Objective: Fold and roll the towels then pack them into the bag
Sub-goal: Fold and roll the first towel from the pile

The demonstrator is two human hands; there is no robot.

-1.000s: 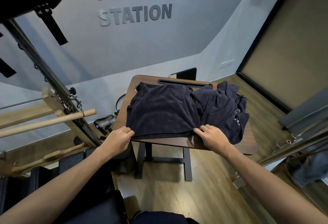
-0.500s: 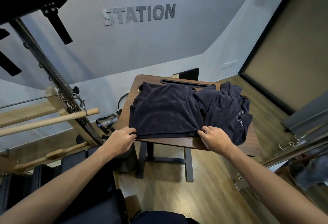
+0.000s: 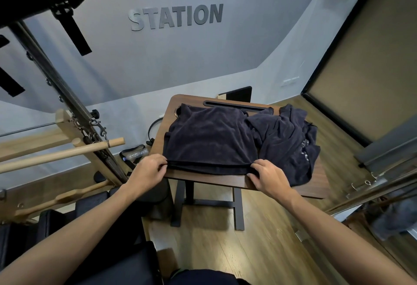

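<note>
A dark navy folded towel [image 3: 209, 140] lies flat on the left part of a small brown wooden table [image 3: 316, 185]. My left hand [image 3: 150, 169] pinches its near left corner at the table's edge. My right hand [image 3: 268, 177] pinches its near right corner. A second navy towel [image 3: 291, 142], crumpled and with a pale printed mark, lies heaped on the table's right part and hangs a little over the near edge. No bag is clearly visible.
Wooden bars and a metal frame with springs [image 3: 67, 149] of a pilates machine stand at the left. A plastic bottle [image 3: 135, 154] lies on the floor beside the table. Black padded seats [image 3: 112, 262] are below my left arm. Wood floor lies under the table.
Both hands stay at the towel's near corners; they have shifted slightly and taken a firmer pinch on the edge. The towels lie as before.
</note>
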